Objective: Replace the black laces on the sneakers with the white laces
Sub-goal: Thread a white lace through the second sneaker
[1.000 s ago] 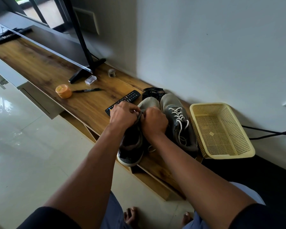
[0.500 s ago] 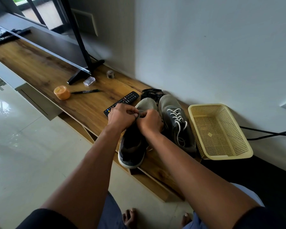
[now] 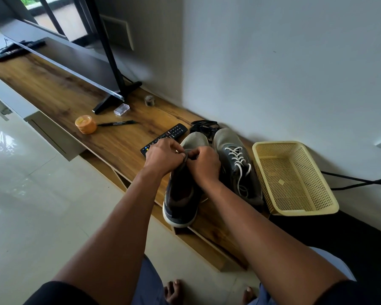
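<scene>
A long wooden bench (image 3: 59, 93) is set against a pale wall (image 3: 273, 62); glossy floor tiles (image 3: 31, 205) are seen lower left.

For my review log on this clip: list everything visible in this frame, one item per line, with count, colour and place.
sneakers: 2, grey, on the wooden shelf; the right one has white laces, the left one is under the hands
black laces: 1 heap, black, behind the sneaker toes
basket: 1, yellow, right of the sneakers
remote: 1, black, left of the sneakers
marker: 1, black, beside the tub
tub: 1, orange, on the shelf
clear box: 1, transparent, by the TV foot
TV: 1, dark, far end
wooden shelf: 1, brown, along the wall
left hand: 1, on the left sneaker's tongue
right hand: 1, same spot, fingers curled
</scene>
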Demonstrator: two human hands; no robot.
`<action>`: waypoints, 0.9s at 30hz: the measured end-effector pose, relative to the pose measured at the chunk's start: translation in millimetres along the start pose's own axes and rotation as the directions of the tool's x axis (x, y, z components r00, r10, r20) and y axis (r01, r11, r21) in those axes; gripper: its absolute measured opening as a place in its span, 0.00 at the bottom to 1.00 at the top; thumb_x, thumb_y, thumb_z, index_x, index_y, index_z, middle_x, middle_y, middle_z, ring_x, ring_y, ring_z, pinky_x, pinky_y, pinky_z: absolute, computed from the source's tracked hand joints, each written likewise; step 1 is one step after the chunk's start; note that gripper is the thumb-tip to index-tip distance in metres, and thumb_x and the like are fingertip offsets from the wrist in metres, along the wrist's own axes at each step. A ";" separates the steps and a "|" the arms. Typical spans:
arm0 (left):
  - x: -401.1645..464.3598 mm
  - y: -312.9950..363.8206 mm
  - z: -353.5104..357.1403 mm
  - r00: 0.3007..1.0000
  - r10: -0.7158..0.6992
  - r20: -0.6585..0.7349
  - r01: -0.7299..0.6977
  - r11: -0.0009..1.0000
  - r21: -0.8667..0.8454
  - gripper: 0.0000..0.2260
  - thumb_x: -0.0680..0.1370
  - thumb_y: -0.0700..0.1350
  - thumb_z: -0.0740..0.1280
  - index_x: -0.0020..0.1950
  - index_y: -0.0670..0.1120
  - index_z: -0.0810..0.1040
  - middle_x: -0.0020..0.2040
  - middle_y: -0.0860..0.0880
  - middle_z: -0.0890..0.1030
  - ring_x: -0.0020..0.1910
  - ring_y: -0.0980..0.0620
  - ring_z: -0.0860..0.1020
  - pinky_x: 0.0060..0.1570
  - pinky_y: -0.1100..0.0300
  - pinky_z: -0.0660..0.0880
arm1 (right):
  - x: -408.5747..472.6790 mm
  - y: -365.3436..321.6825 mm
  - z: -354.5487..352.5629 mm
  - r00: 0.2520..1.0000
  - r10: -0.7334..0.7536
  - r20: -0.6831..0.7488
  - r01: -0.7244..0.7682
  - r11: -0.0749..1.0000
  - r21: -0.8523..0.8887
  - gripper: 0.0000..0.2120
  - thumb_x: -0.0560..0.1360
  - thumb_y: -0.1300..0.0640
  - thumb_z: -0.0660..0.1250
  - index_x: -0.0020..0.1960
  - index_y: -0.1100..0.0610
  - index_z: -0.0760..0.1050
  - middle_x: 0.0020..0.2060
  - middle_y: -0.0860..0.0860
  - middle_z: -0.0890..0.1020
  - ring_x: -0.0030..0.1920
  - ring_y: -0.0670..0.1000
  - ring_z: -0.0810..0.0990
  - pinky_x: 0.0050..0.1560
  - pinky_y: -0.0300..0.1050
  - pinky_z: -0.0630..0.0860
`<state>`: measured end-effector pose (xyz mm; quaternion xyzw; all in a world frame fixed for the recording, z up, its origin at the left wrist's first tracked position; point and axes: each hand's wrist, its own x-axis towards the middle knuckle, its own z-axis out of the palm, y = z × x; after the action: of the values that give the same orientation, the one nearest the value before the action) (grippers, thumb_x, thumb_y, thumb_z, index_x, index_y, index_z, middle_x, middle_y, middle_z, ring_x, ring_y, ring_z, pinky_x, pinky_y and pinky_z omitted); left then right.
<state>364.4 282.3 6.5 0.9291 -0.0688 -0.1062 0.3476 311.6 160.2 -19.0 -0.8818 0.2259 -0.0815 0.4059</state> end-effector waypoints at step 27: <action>-7.3 19.6 15.8 0.979 0.077 -0.190 -0.030 0.970 0.241 0.09 0.73 0.42 0.72 0.52 0.49 0.87 0.49 0.47 0.84 0.43 0.50 0.73 0.45 0.57 0.68 | 13.1 6.6 11.0 0.980 -0.199 0.020 0.197 0.946 -0.258 0.10 0.78 0.51 0.68 0.45 0.53 0.86 0.45 0.57 0.80 0.46 0.60 0.82 0.42 0.52 0.76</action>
<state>352.3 259.1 9.0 0.9676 -0.0711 0.0051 0.2423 324.5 157.8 -31.7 -0.9452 0.1463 -0.0944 0.2762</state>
